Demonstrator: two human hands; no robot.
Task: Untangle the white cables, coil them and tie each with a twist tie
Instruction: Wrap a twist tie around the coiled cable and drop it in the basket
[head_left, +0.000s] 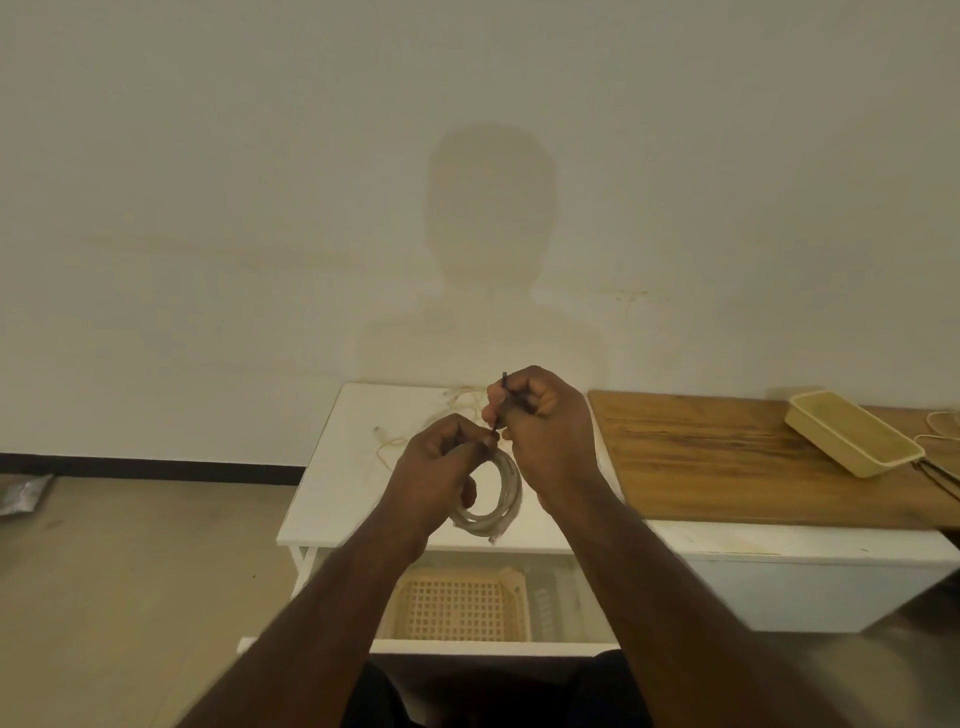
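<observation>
A coiled white cable (506, 499) hangs above the white table (337, 467), held at its top by my left hand (441, 462), whose fingers curl round the coil. My right hand (540, 421) pinches a thin dark twist tie (500, 408) that stands upright where the two hands meet at the top of the coil. More loose white cable (410, 439) lies tangled on the table behind my hands, partly hidden by them.
A wooden board (727, 457) lies to the right with a beige tray (852, 439) and another cable (940, 441) at its far end. A beige lattice basket (462, 608) sits on the shelf under the table. The wall stands close behind.
</observation>
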